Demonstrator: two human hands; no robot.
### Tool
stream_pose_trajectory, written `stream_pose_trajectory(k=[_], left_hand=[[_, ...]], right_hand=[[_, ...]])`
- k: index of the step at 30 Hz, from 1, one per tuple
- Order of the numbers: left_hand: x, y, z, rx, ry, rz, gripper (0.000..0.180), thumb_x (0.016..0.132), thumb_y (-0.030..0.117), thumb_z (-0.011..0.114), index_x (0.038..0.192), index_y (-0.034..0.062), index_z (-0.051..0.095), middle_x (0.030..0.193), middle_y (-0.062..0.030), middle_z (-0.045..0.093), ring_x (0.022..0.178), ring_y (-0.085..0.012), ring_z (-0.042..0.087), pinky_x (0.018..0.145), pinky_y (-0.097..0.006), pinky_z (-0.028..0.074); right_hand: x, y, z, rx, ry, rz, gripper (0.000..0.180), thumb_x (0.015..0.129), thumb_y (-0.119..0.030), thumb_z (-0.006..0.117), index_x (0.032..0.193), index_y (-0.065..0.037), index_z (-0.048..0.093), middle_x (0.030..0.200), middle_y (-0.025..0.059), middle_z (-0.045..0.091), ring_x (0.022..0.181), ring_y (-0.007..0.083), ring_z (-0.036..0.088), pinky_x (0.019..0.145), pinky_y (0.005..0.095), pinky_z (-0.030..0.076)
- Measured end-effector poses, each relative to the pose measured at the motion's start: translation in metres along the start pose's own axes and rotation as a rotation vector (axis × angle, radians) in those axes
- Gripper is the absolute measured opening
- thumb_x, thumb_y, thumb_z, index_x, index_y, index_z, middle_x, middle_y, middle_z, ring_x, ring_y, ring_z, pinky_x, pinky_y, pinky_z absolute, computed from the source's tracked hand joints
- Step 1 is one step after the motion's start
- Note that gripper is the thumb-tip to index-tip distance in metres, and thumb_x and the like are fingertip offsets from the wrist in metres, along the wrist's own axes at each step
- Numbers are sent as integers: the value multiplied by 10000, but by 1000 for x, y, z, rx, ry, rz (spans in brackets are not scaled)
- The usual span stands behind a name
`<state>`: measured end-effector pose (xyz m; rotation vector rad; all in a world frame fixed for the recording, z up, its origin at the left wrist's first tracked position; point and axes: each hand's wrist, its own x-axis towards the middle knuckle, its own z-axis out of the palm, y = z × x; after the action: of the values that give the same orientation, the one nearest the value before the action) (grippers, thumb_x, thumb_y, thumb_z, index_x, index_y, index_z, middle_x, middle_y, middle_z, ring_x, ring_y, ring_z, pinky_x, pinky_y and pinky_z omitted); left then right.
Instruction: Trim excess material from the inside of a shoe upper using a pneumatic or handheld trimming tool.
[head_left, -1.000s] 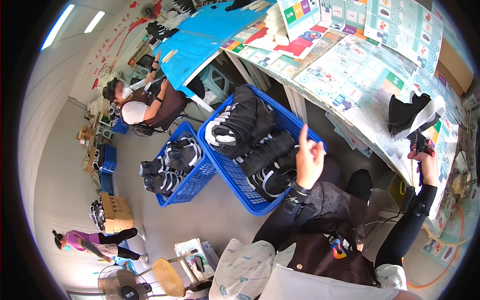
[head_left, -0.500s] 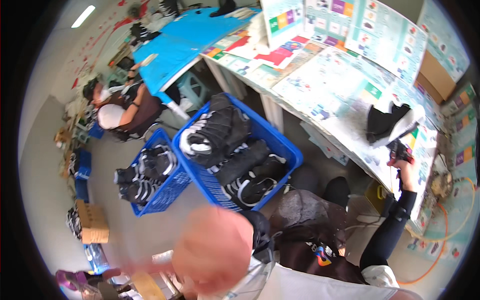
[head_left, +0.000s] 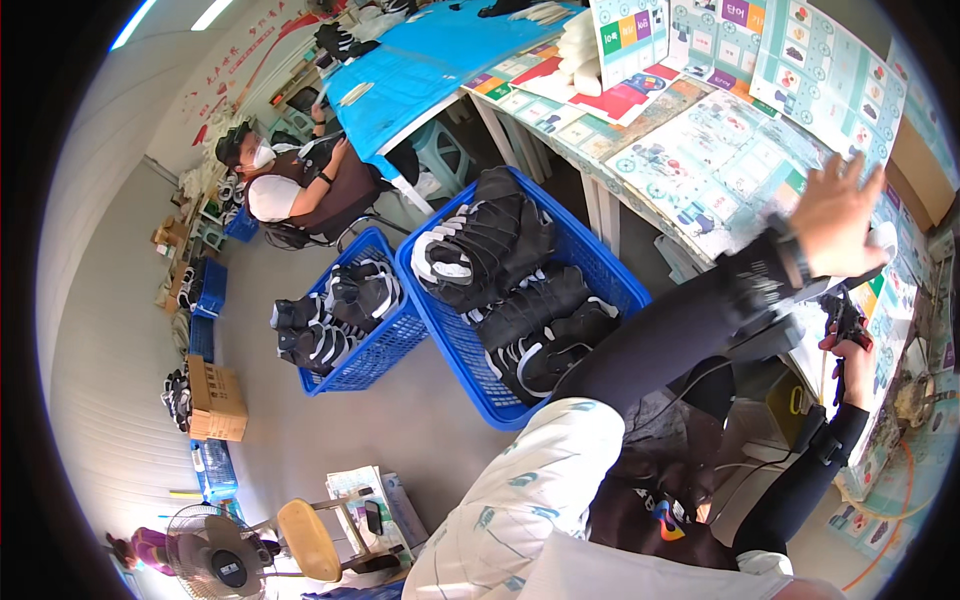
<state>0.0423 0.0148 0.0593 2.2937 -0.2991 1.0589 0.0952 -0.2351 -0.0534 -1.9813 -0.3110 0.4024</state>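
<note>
Partly hidden, right hand [head_left: 856, 352] clutches dark tool [head_left: 840, 322]; left hand [head_left: 838, 222] spread.

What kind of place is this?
Most likely a shoe workshop or small factory: two blue baskets heaped with black shoes, long worktables covered in printed sheets, and a seated worker at a blue table.

Left hand [head_left: 835, 215] raised (fingers spread); right hand [head_left: 852, 350] clenched.
</note>
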Motion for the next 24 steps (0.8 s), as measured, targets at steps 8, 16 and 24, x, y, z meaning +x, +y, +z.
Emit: stream_pose_trajectory(k=[8,16,24], left_hand=[[4,-1,94,4,-164,3,298,793,315,736,905,40,749,878,-173,750,851,-366,745,800,-449,605],[12,-22,78,-177,-203,653,313,990,360,625,1006,72,747,804,-85,677,747,-290,651,660,-441,503],[7,18,37,-86,-382,32,654,976,503,701,1342,-36,646,974,-181,746,757,-193,625,782,-331,529]], right_hand=[[-9,11,-4,33,-24,-20,370,674,-112,535,997,-5,680,808,69,728,782,174,644,669,297,457],[-16,31,-8,-181,171,-132,292,844,-295,660,1039,-103,761,860,-37,702,757,93,584,573,275,428],[-34,-32,-2,-733,202,105,201,785,-288,640,626,-169,671,615,12,637,628,194,655,602,346,489]])
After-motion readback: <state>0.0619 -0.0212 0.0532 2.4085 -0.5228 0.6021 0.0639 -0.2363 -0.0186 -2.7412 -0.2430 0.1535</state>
